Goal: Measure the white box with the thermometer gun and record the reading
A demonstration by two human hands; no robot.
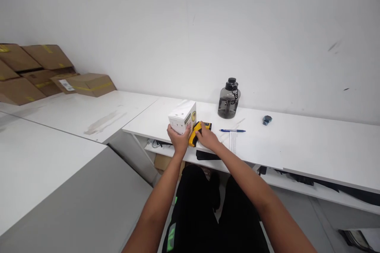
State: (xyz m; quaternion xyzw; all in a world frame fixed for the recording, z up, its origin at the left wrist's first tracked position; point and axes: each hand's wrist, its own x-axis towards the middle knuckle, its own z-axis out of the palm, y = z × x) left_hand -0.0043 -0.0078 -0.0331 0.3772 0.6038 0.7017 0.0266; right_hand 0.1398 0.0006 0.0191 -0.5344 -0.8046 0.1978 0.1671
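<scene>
My left hand [179,140] grips the lower front of a white printed box [181,111] at the table's front edge. Green and yellow print shows on the box's right side. Right beside it, my right hand [206,137] is closed around a yellow-and-black handheld device [194,134] whose exact kind I cannot make out. The device lies close against the box's right side; whether the two touch is unclear. To the right of my right hand are a blue pen [232,130] and a printed paper slip [233,142].
A dark translucent jug-like bottle [228,101] stands upright behind the pen. Farther right lies a dark wristwatch-like item [266,119]. Several cardboard boxes [92,84] are piled at the far left on the white tables [311,142]. Beneath the tabletop runs a shelf [166,149] with assorted items.
</scene>
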